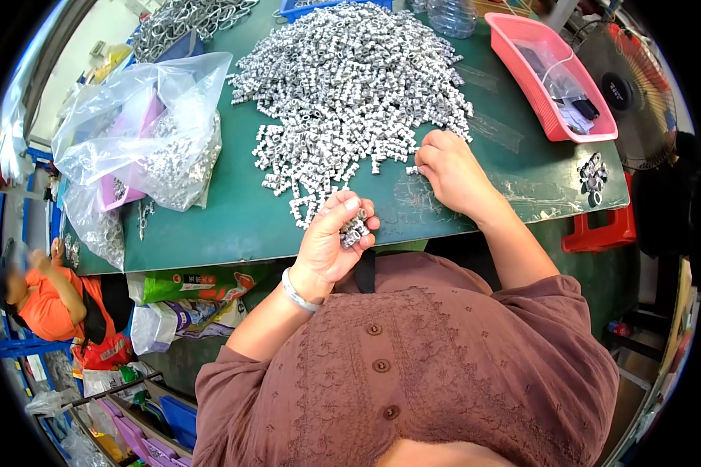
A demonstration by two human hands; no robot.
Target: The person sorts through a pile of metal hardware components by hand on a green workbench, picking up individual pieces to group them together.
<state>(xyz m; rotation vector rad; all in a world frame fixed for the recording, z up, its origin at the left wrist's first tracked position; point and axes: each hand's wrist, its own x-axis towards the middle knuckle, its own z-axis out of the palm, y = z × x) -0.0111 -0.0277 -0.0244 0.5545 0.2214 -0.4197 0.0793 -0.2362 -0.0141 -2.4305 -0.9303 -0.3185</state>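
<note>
A large heap of small silvery metal fittings (350, 86) spreads over the green table (241, 233), thinning out toward me. My left hand (329, 240), palm turned up near the table's front edge, curls round several of these metal fittings (354, 229). Right of the heap's near edge, my right hand (453, 173) is closed in a pinch just above the tabletop. One small metal fitting (413, 170) shows at its fingertips; the fingers hide part of the grip.
Left of the heap lies a clear plastic bag (144, 101) with metal parts and a purple scoop (125, 192). A pink basket (514, 78) and dark rings (593, 175) are at the right, beside a fan (627, 89). Under the table's right end stands a red stool (600, 231). Another person (54, 300) sits at far left.
</note>
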